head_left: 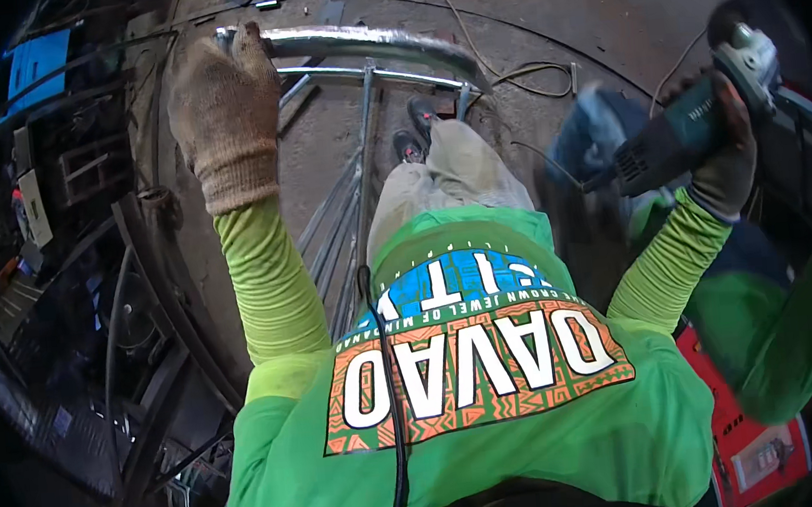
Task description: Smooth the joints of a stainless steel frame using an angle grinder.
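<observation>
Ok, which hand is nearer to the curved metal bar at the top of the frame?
Left. The gloved left hand is wrapped around the end of the curved metal bar. The right hand is off to the right, apart from the bar, holding an angle grinder.

The floor [598, 15] is rough, stained concrete, grey-brown and scuffed, with a pale cable [475, 49] snaking across it and small metal scraps [327, 9] lying near the top edge. To the left, dark metal frames and curved bars [131, 307] are stacked in shadow beside a blue panel [33, 69]. Light falls mostly on the open floor, leaving the edges dim.
</observation>
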A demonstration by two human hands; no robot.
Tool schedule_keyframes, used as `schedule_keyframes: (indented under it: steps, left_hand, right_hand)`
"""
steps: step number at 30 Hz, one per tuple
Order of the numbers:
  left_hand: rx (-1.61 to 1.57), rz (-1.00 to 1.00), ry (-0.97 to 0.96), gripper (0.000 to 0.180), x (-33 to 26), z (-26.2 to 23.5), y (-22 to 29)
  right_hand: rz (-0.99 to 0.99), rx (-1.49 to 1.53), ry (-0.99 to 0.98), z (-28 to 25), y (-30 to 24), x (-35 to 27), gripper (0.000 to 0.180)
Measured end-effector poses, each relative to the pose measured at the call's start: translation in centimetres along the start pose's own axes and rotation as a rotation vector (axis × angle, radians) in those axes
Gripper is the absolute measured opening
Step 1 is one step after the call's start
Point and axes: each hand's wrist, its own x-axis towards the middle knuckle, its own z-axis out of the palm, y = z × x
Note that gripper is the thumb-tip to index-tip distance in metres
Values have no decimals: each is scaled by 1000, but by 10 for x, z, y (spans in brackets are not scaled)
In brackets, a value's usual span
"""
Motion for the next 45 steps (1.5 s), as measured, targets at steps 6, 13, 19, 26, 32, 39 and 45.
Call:
schedule_keyframes:
  steps: [6, 13, 19, 26, 32, 39, 45]
  left_hand:
    - [122, 40, -12, 43, -6, 7, 4]
    - [-27, -28, 144, 43, -3, 1, 12]
    - [-193, 37, 162, 22, -5, 4, 13]
    - [-179, 115, 177, 15, -27, -3, -11]
    - [-155, 27, 73, 25, -14, 11, -9]
    - [-73, 51, 184, 32, -33, 8, -18]
    - [-132, -87, -113, 39, -23, -2, -12]
  right_hand:
    - [-94, -123, 146, 25, -11, -27, 48]
    - [-271, -640, -119, 48, 0, -2, 44]
    - [-322, -775, -161, 76, 32, 30, 50]
    - [-402, -945, -590, 47, 32, 93, 25]
    - [197, -560, -624, -2, 5, 125, 25]
    - [306, -648, -766, -52, -17, 189, 42]
    - [209, -670, -725, -58, -23, 202, 39]
